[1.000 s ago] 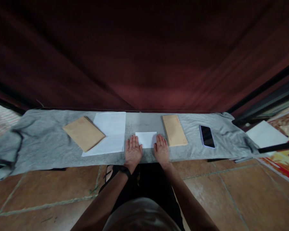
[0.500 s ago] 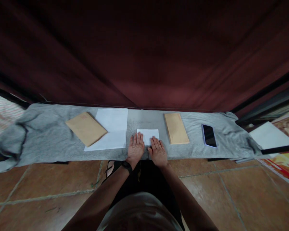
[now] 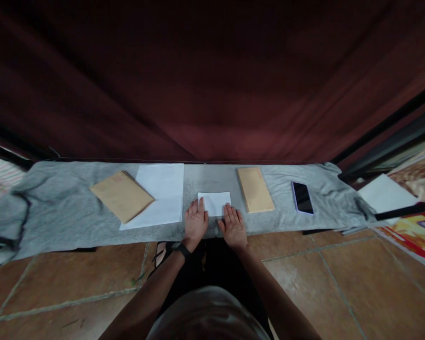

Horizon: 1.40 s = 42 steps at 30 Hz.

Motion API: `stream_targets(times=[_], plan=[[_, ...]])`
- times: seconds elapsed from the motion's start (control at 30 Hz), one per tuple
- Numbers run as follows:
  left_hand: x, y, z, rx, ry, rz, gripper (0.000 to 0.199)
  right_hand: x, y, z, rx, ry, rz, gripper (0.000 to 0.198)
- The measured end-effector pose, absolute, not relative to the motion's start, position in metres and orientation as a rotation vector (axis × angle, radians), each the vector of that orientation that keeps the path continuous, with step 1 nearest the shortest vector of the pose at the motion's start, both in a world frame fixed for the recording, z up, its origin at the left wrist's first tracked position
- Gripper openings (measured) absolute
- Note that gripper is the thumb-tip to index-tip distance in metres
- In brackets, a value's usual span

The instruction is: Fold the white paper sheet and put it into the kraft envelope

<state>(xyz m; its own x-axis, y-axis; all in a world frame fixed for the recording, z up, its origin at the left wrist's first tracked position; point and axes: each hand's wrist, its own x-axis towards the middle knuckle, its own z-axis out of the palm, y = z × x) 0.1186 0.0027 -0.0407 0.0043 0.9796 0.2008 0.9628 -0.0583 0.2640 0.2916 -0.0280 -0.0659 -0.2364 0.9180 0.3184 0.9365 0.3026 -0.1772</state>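
Observation:
A small white folded-looking paper (image 3: 215,204) lies flat on the grey cloth, its long side facing me. My left hand (image 3: 195,221) rests palm down at its left edge, fingers stretched out and the fingertips touching the paper. At the lower right corner lies my right hand (image 3: 233,227), also flat with its fingers extended. Neither hand grips anything. To the left, larger white sheets (image 3: 166,193) are partly covered by brown envelopes (image 3: 122,194). On the right sits a stack of brown envelopes (image 3: 256,190).
A phone (image 3: 303,198) with a purple edge lies farther right on the cloth-covered bench (image 3: 60,203). Behind it hangs a dark red curtain (image 3: 212,127). A white board (image 3: 387,194) and a colourful printed sheet (image 3: 413,236) are at the far right, above the tiled floor (image 3: 304,283).
My left hand has slid off the paper's middle to its left edge, and my right hand has drawn toward its right corner, exposing more paper. The view has shifted slightly.

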Motion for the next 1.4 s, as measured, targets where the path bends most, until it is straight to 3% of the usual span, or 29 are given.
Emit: stream_targets(times=[0.17, 0.33, 0.53, 0.73, 0.9, 1.03, 1.2, 1.4], plan=[[0.118, 0.015, -0.033, 2.010, 2.105, 0.720, 0.062, 0.291, -0.028, -0.065, -1.661, -2.203, -0.082, 0.058], [0.121, 0.027, -0.023, 1.723, 2.128, 0.706, 0.066, 0.288, -0.028, -0.063, -1.675, -2.170, -0.096, 0.056], [0.117, 0.037, -0.023, 1.044, 1.828, 1.100, 0.071, 0.282, -0.029, -0.061, -1.694, -2.114, -0.068, 0.055], [0.126, 0.027, -0.016, 0.899, 1.664, 1.198, 0.066, 0.276, -0.024, -0.048, -1.639, -2.109, 0.082, 0.055], [0.132, 0.018, 0.001, 0.732, 1.317, 1.309, 0.053, 0.273, -0.008, -0.023, -1.574, -1.843, 0.462, 0.047], [0.132, 0.016, -0.001, 0.676, 1.349, 1.316, 0.051, 0.262, 0.006, -0.011, -1.365, -1.128, 1.036, 0.033], [0.133, 0.017, -0.020, 0.704, 1.469, 1.235, 0.078, 0.245, 0.006, -0.015, -1.004, -0.399, 1.528, 0.027], [0.112, 0.034, -0.031, 1.064, 1.572, 1.146, 0.085, 0.258, -0.011, -0.026, -1.097, -0.398, 1.830, 0.016]])
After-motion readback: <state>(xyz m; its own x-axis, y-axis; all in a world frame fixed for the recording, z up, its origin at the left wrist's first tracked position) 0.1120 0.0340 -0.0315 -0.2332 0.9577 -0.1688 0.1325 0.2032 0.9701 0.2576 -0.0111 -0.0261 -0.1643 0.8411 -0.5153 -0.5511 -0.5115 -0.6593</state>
